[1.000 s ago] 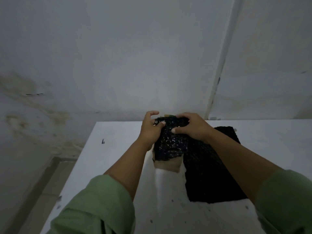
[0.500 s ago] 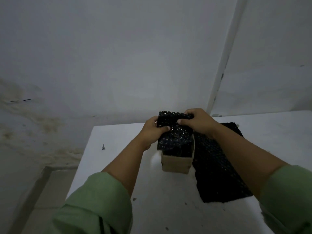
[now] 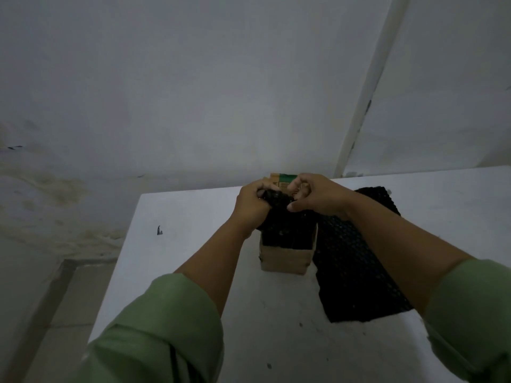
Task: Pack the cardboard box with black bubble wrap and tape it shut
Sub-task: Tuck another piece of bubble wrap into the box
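Bubble wrap sheet (image 3: 356, 261), black and flat, lies on the white table (image 3: 193, 244) just right of the cardboard box (image 3: 284, 259), its near edge reaching toward the person; the right forearm crosses above it and hides part of its far side. A small dark mark (image 3: 159, 230) sits on the table well to the left of the box. Behind the table stands a pale wall (image 3: 193, 92) with brownish stains low on the left, and a white pipe (image 3: 367, 87) runs up it at the right. Green sleeves (image 3: 166, 327) cover both arms near the camera.

The cardboard box stands upright near the middle of the table, brown and small, its open top filled with a wad of black bubble wrap (image 3: 287, 230) that rises above the rim. A far flap (image 3: 282, 181) with a green and yellow print stands up behind the hands. The left hand (image 3: 253, 205) is closed around the top of the wad, fingers curled over it. The right hand (image 3: 318, 193) is curled tight at the wad's top right, thumb pressed against the black wrap; the 2 hands almost meet above the box and hide its far rim.
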